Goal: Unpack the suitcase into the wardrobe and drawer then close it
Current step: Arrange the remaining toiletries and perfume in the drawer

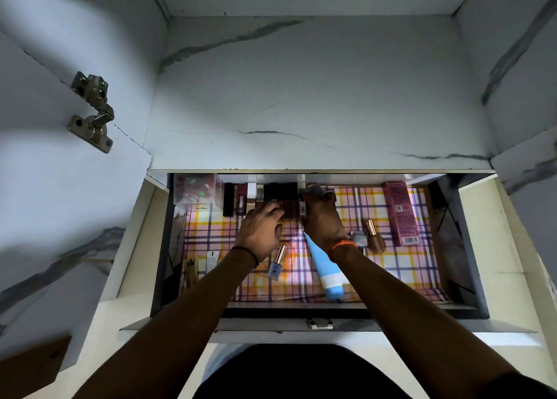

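Both hands are working inside the open drawer (470, 248), which is pulled out from the marble-patterned wardrobe (301, 97), its long axis running left to right and its dark walls framing a checked liner (401, 263) of pink, yellow and purple lines. The left hand (262, 229) is reaching with fingers curled down onto the row of small dark boxes (271, 193) lined up along the back wall; whether it is gripping one I cannot tell. The right hand (322, 217) is closing around a small upright item (302, 207) at the end of that row. A blue and white tube (324, 266) is lying on the liner, its narrow end pointing toward the back and its wide cap toward the front, just under the right wrist. A pale blue bottle with a rose-gold cap (277, 263) is lying beside the left wrist, a brown bottle (375, 237) is lying right of the right wrist, and a tall pink carton (401, 213) is lying lengthwise front to back beyond it. A clear plastic box (197, 192) is sitting in the back left corner.
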